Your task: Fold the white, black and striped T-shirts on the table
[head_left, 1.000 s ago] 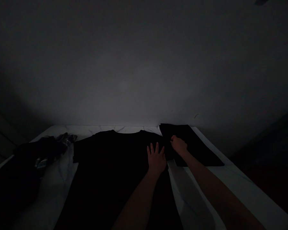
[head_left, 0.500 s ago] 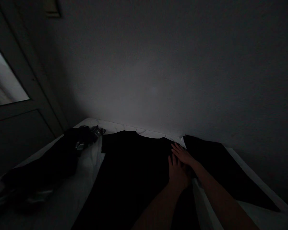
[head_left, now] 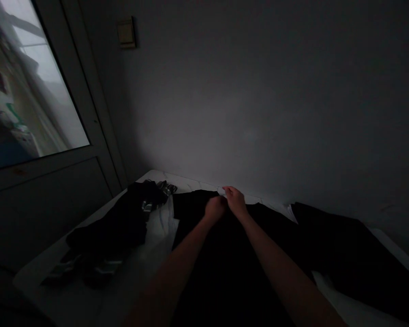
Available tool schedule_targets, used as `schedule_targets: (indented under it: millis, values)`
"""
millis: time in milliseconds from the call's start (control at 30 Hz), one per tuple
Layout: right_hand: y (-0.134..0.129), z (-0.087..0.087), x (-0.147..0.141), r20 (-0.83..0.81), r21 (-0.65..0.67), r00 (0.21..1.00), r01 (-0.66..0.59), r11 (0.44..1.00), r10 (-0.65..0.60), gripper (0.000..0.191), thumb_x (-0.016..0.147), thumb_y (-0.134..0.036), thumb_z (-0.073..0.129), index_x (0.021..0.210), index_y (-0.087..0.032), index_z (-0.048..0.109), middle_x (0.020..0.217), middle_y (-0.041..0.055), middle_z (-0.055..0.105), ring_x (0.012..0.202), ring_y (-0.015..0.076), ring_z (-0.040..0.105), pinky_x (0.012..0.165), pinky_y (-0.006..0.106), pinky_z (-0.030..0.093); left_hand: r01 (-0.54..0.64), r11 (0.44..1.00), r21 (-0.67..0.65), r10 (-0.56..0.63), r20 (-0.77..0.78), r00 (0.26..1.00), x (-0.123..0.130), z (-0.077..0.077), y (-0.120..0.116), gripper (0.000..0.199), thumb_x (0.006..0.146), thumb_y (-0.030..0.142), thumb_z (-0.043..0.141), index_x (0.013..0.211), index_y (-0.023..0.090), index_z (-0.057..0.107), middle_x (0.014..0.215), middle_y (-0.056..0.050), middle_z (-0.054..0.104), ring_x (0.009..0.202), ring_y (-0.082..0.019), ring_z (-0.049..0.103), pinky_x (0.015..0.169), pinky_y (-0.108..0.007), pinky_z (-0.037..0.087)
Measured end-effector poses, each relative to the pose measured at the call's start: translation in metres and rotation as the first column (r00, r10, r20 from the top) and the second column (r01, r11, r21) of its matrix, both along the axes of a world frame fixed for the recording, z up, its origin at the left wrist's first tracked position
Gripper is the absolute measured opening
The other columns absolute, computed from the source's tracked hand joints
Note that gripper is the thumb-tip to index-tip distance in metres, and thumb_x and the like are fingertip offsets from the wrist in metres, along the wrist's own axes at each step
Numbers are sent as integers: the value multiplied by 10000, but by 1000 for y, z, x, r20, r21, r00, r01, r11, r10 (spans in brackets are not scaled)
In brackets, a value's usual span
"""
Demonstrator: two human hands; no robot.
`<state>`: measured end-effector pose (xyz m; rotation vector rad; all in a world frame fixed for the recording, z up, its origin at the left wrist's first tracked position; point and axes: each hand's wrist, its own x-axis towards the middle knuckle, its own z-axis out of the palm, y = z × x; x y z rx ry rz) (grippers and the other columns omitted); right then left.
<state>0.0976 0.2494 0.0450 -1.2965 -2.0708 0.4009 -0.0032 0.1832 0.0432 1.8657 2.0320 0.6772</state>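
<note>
A black T-shirt (head_left: 231, 272) lies spread on a white marbled table, its neckline toward the wall. Both hands are at the neckline, close together. My left hand (head_left: 215, 208) is closed, with its fingers curled at the collar; what it grips is too dark to make out. Just to its right, my right hand (head_left: 235, 199) is closed in a pinch at the collar's edge. The dimness hides whether cloth is between its fingertips.
Dark clothing with a striped pattern (head_left: 109, 227) lies heaped on the table's left. Another black garment (head_left: 347, 250) lies on the right. The table (head_left: 157, 231) meets a grey wall; a door (head_left: 102, 113) with a window stands at left.
Both hands have left the shirt's right shoulder, where they lay flat with fingers spread, and are now closed at the neckline. The view has turned left.
</note>
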Motion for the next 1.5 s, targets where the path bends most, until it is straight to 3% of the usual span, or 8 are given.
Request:
schedule_targets:
  millis: [100, 200, 400, 600, 800, 1033, 1300, 1500]
  values:
    - [-11, -22, -46, 63, -28, 997, -42, 999, 43, 397, 975, -206, 347, 1197, -134, 668, 1243, 132, 680, 1163, 203, 619, 1039, 317, 427, -190, 980, 50, 196, -136, 971, -82, 2, 2, 365, 977, 153, 376, 1286, 162, 570, 1263, -144, 622, 1184, -252, 570, 992, -371, 439]
    - [-20, -49, -76, 113, -40, 992, -58, 997, 63, 396, 943, -196, 435, 1264, -76, 633, 1374, 184, 583, 1287, 243, 535, 1100, 349, 376, -236, 970, 57, 243, -251, 937, -131, -5, 0, 354, 929, 200, 509, 1270, 130, 575, 1294, -169, 598, 1239, -285, 526, 1023, -377, 413]
    - [-21, -77, -86, 461, -23, 886, -51, 998, 56, 592, 1014, -409, 356, 1492, -62, 388, 1583, 203, 264, 1477, 313, 226, 1182, 476, 212, -232, 973, 8, 217, -383, 898, -159, -25, 7, 268, 896, 312, 595, 1112, 166, 658, 1196, -149, 661, 1210, -291, 549, 999, -387, 428]
    - [-20, -78, -85, 502, -61, 862, -35, 998, 61, 662, 1014, -556, 255, 1549, -168, 288, 1615, 135, 213, 1495, 279, 169, 1198, 479, 143, -316, 949, -6, 286, -411, 866, -176, -21, 16, 259, 909, 216, 529, 1109, 116, 658, 1110, -173, 679, 1044, -266, 657, 838, -329, 497]
    - [-21, -71, -89, 513, -87, 856, -16, 996, 59, 657, 1010, -546, 283, 1550, -172, 285, 1620, 127, 201, 1499, 269, 154, 1200, 462, 134, -317, 936, 151, 351, -449, 821, -144, -14, 5, 346, 928, 101, 383, 1187, 104, 613, 1183, -208, 631, 1180, -316, 566, 979, -453, 427]
    - [-52, -60, -71, 506, -66, 863, 28, 997, 9, 540, 1000, -226, 283, 1514, -72, 345, 1595, 165, 259, 1485, 260, 212, 1196, 440, 174, 113, 976, 188, -29, -401, 916, -79, -51, -6, 402, 980, 193, 367, 1336, 143, 549, 1429, -126, 545, 1315, -237, 494, 1101, -392, 374]
    - [-131, -73, 50, 497, -27, 866, 73, 997, -50, 697, 1009, -556, 231, 1517, -94, 349, 1594, 177, 250, 1483, 301, 209, 1196, 520, 175, 158, 980, 123, -62, -562, 825, -72, -50, -26, 493, 994, 323, 376, 1441, 146, 483, 1549, -142, 389, 1427, -345, 349, 1169, -531, 256]
    - [-195, -82, 150, 486, -16, 870, 108, 994, -86, 768, 970, -643, 298, 1530, -119, 324, 1593, 190, 242, 1486, 317, 181, 1195, 539, 181, 442, 897, 26, -369, -508, 778, -32, -59, -104, 517, 1006, 402, 384, 1500, 249, 392, 1596, -85, 316, 1463, -318, 285, 1176, -530, 263]
